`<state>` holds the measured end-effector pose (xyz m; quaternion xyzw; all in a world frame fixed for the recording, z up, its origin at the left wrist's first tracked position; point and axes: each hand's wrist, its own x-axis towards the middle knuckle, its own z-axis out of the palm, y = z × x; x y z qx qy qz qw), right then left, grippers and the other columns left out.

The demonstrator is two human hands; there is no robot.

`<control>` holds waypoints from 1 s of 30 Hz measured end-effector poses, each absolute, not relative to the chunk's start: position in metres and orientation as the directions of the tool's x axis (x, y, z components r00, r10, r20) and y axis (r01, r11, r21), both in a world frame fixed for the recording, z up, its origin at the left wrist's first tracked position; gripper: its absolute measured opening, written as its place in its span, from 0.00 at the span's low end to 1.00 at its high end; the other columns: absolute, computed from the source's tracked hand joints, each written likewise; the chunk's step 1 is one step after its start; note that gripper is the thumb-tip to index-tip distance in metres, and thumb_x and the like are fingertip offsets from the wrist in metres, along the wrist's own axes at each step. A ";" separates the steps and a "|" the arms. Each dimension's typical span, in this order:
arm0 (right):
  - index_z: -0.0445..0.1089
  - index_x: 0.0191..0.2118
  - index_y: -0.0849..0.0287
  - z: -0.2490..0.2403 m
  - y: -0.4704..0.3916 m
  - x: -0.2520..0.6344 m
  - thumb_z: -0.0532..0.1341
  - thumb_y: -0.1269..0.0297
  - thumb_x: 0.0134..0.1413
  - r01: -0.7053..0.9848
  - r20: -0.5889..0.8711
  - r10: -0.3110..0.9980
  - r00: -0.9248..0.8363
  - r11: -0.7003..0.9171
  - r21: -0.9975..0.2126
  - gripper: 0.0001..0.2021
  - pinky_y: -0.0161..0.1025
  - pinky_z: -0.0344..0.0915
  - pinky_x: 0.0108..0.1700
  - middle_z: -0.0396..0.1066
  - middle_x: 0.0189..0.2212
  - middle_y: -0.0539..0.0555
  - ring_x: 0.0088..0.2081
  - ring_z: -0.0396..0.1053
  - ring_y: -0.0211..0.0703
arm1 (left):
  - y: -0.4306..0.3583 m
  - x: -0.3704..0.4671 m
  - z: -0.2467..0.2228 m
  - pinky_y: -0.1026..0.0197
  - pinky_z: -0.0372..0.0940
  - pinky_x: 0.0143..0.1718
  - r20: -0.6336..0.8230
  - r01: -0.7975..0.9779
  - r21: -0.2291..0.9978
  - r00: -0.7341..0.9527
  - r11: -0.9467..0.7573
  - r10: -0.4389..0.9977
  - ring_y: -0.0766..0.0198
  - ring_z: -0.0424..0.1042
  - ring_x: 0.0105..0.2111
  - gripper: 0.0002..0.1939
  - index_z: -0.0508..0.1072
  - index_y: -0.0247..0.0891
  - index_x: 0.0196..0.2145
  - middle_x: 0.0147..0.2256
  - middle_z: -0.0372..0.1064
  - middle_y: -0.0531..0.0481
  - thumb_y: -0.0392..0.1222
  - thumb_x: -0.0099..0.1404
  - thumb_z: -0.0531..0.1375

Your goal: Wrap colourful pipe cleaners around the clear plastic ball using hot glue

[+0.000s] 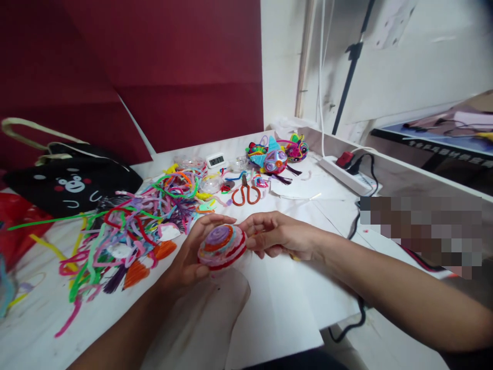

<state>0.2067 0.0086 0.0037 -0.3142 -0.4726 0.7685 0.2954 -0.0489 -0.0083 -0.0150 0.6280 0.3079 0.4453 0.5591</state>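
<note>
So, you hold the round striped ball (222,248) low over the counter (42,329), right in front of you. Your left hand (183,263) curls around its side, with the thumb low and the fingers over the far edge—probably so it can't roll or slip. Your right hand (278,239) has its fingers bunched close at the ball's other side, by the red rim. That looks good for small, careful touches, but I can't tell if they pinch a bit of the strip or just rest on it.

The purple swirl faces up, maybe so you can see the rings well. The messy pile of fuzzy strips (169,192) sits by your left side, where that hand can likely reach it. The scissors (244,181) lie just past your hands, with their orange handles toward you, which should make them easy to grab. White paper (273,318) lies under your work, perhaps to keep it clean.

Your hands hide the ball's sides, and its bottom is hard to see. Some strips cover each other—I can't count them. The made-up balls (275,160) at the back overlap too. Blurry squares cover a patch on the right, and both your arms are cut off.
</note>
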 end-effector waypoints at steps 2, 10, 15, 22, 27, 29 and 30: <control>0.78 0.40 0.60 0.003 0.008 0.206 0.84 0.65 0.36 -0.161 -0.190 0.748 -0.635 -0.369 -0.915 0.23 0.29 0.48 0.19 0.77 0.26 0.46 0.23 0.70 0.32 | -0.008 -0.048 -0.016 0.52 0.77 0.40 0.188 -0.126 0.981 0.413 -0.149 0.891 0.47 0.83 0.43 0.35 0.82 0.50 0.55 0.50 0.83 0.45 0.59 0.51 0.80; 0.78 0.41 0.61 -0.004 0.008 0.201 0.86 0.57 0.35 -0.220 -0.144 0.821 -0.553 -0.310 -0.925 0.28 0.30 0.53 0.19 0.79 0.27 0.48 0.20 0.67 0.31 | -0.004 -0.054 -0.024 0.47 0.79 0.44 0.128 -0.212 0.975 0.323 -0.059 0.938 0.44 0.85 0.43 0.40 0.76 0.51 0.58 0.46 0.84 0.48 0.54 0.50 0.82; 0.75 0.38 0.59 -0.002 0.008 0.200 0.87 0.51 0.32 -0.258 -0.148 0.869 -0.473 -0.297 -0.920 0.31 0.29 0.52 0.17 0.75 0.21 0.43 0.18 0.64 0.31 | -0.003 -0.046 -0.018 0.55 0.79 0.41 0.146 -0.293 0.954 0.287 -0.058 0.947 0.55 0.84 0.34 0.28 0.81 0.47 0.49 0.38 0.85 0.51 0.50 0.53 0.83; 0.73 0.39 0.58 -0.006 0.006 0.197 0.86 0.45 0.33 -0.252 -0.140 0.903 -0.406 -0.258 -0.933 0.33 0.29 0.51 0.17 0.70 0.15 0.43 0.15 0.59 0.31 | -0.002 -0.043 -0.018 0.68 0.76 0.34 0.200 -0.335 0.936 0.251 -0.108 0.947 0.64 0.84 0.34 0.23 0.87 0.46 0.50 0.42 0.88 0.51 0.48 0.58 0.81; 0.73 0.38 0.56 -0.007 0.004 0.195 0.86 0.47 0.35 -0.237 -0.130 0.932 -0.340 -0.218 -0.947 0.30 0.31 0.50 0.16 0.69 0.15 0.43 0.14 0.59 0.32 | -0.003 -0.042 -0.018 0.68 0.76 0.35 0.178 -0.344 0.933 0.186 -0.106 0.966 0.66 0.83 0.34 0.20 0.86 0.46 0.48 0.48 0.87 0.52 0.47 0.59 0.81; 0.73 0.36 0.57 -0.007 0.003 0.193 0.87 0.50 0.32 -0.253 -0.125 0.945 -0.302 -0.205 -0.945 0.30 0.31 0.51 0.17 0.71 0.18 0.43 0.16 0.61 0.32 | -0.004 -0.040 -0.017 0.65 0.78 0.40 0.153 -0.334 0.938 0.165 -0.091 0.974 0.62 0.85 0.37 0.20 0.85 0.45 0.47 0.48 0.88 0.51 0.47 0.59 0.81; 0.73 0.35 0.57 -0.007 0.002 0.192 0.87 0.51 0.31 -0.264 -0.120 0.951 -0.286 -0.198 -0.944 0.30 0.31 0.53 0.18 0.73 0.20 0.44 0.16 0.62 0.31 | -0.004 -0.039 -0.017 0.62 0.79 0.43 0.144 -0.327 0.941 0.152 -0.088 0.978 0.60 0.86 0.39 0.20 0.85 0.44 0.47 0.47 0.88 0.50 0.48 0.59 0.81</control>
